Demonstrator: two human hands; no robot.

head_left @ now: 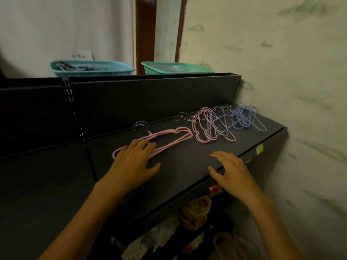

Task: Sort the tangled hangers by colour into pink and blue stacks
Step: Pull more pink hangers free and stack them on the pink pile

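A small stack of pink hangers [169,135] lies flat on the dark shelf [184,162], hooks pointing to the back wall. My left hand [134,160] rests palm down on the near end of that stack, fingers spread, not gripping. Farther right sits a tangled heap: pink hangers [201,126] at its left, blue hangers [242,119] at its right, their metal hooks against the back panel. My right hand [230,170] hovers open over the shelf's front edge, holding nothing, short of the heap.
The shelf ends at a patterned wall [300,91] on the right. On top of the back panel stand a blue basket [90,69] and a green basket [174,68]. Bags and packets [197,209] crowd the space below the shelf.
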